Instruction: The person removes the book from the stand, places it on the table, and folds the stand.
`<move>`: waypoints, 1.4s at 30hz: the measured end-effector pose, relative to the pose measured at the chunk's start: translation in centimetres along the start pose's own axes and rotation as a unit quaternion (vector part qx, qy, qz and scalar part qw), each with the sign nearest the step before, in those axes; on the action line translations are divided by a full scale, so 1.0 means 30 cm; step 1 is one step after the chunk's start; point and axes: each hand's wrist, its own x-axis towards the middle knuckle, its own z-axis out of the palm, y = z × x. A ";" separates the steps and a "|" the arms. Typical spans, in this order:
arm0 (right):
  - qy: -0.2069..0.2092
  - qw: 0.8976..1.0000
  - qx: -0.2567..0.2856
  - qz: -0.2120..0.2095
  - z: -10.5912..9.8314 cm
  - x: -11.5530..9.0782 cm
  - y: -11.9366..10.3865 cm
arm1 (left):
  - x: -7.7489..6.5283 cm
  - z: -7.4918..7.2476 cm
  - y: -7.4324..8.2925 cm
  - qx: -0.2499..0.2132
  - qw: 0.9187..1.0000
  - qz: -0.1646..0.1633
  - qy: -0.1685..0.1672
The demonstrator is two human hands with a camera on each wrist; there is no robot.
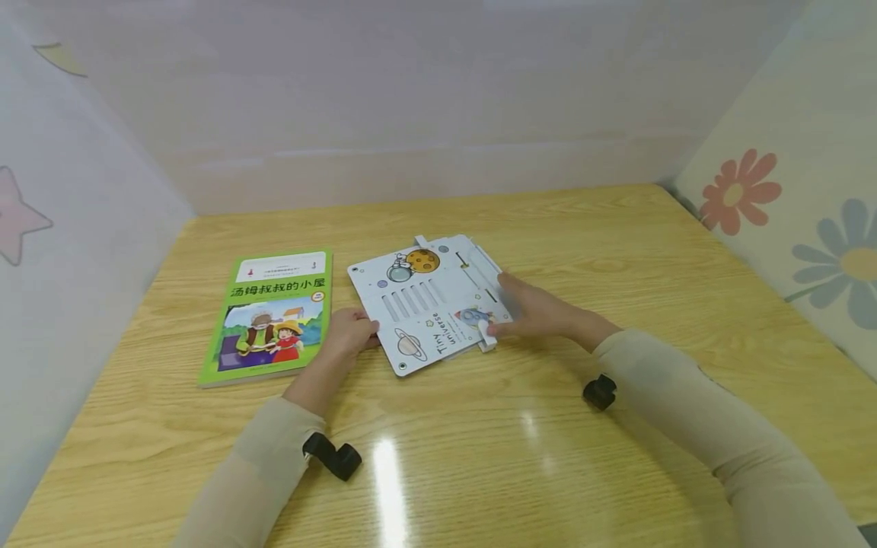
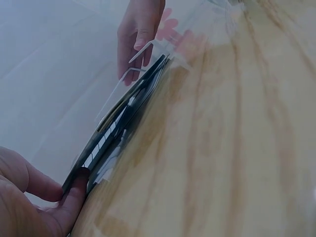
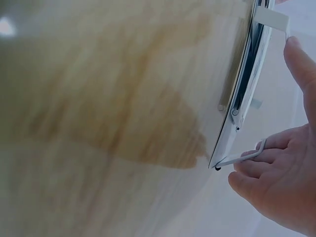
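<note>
A white metal book stand [image 1: 418, 304], printed with planets, an astronaut and "Tiny universe", is folded nearly flat and tilted a little off the table. My left hand [image 1: 352, 332] pinches its left edge; in the left wrist view, thumb and finger [image 2: 74, 202] meet on that edge. At the stand's right side is my right hand [image 1: 537, 308], with its thumb against a white page clip [image 1: 486, 335]. In the right wrist view the right hand [image 3: 281, 173] is spread, and its fairly straight fingers touch another bent white clip [image 3: 247, 157].
A green-covered picture book [image 1: 274, 316] lies flat on the wooden table [image 1: 466, 457], left of the stand. Pale walls [image 1: 438, 99] with flower and star decorations enclose the table at the back and both sides. Black wrist mounts [image 1: 336, 455] sit on both sleeves.
</note>
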 end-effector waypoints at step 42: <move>-0.038 0.994 -0.084 0.064 0.067 -0.008 -0.084 | 0.057 -0.038 0.041 0.061 0.998 0.013 -0.029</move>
